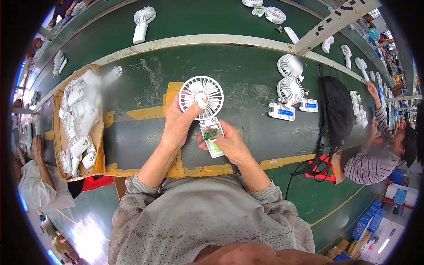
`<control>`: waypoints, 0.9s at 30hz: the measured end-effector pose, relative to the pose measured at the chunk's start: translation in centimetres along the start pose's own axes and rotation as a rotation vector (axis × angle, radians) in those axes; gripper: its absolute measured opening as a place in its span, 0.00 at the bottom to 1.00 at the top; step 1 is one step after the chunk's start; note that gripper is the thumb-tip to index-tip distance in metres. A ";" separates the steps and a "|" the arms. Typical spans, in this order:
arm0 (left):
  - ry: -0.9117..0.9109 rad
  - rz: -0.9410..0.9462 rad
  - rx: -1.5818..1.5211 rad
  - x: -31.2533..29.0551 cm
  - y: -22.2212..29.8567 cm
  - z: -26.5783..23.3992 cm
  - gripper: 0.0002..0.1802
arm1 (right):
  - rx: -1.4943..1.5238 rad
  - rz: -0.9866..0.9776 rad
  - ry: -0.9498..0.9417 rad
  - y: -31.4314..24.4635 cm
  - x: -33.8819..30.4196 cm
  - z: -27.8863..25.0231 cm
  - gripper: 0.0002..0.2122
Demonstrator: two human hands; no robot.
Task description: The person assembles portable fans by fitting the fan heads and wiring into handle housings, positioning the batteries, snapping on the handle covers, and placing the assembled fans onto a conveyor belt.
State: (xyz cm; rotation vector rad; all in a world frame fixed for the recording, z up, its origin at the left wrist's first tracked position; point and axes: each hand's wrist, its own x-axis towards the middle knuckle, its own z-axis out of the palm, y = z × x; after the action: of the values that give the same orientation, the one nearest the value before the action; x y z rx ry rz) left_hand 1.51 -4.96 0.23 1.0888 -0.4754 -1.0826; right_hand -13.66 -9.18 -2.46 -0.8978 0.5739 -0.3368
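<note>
A small white handheld fan (212, 98) is held above the bench in front of me. Its round grille faces up, and the handle is opened, showing a green circuit board (210, 134) and a pale green part lower down. My left hand (179, 121) grips the grille's left side, its thumb on the hub. Closed round the handle, my right hand (228, 143) has its thumb near the circuit board. Some of the fingers of both hands are hidden beneath the fan.
At my left stands a cardboard box (100, 145) of white plastic casings. Opened fans with blue batteries (285, 112) lie to the right, beside a black backpack (336, 110). Beyond a pale rail (185, 40), more fans (145, 16) lie. A person in stripes (373, 165) sits at right.
</note>
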 end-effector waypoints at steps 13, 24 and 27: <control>0.007 0.273 0.359 0.7 -0.6 -0.1 0.27 | -0.059 0.022 0.196 0.1 1.4 0.0 0.14; -0.251 0.466 1.044 -1.3 -0.1 -0.2 0.15 | -0.023 0.035 0.236 -0.2 2.2 -0.4 0.11; -0.286 0.472 1.111 -1.2 -0.3 -0.6 0.14 | -0.029 0.099 0.233 -0.3 2.1 -0.7 0.11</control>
State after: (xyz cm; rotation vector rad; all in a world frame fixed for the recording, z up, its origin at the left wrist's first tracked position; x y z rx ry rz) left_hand 1.31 -3.67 -0.07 1.6418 -1.5928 -0.4971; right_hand -12.37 -10.87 -3.21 -0.8603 0.8371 -0.3466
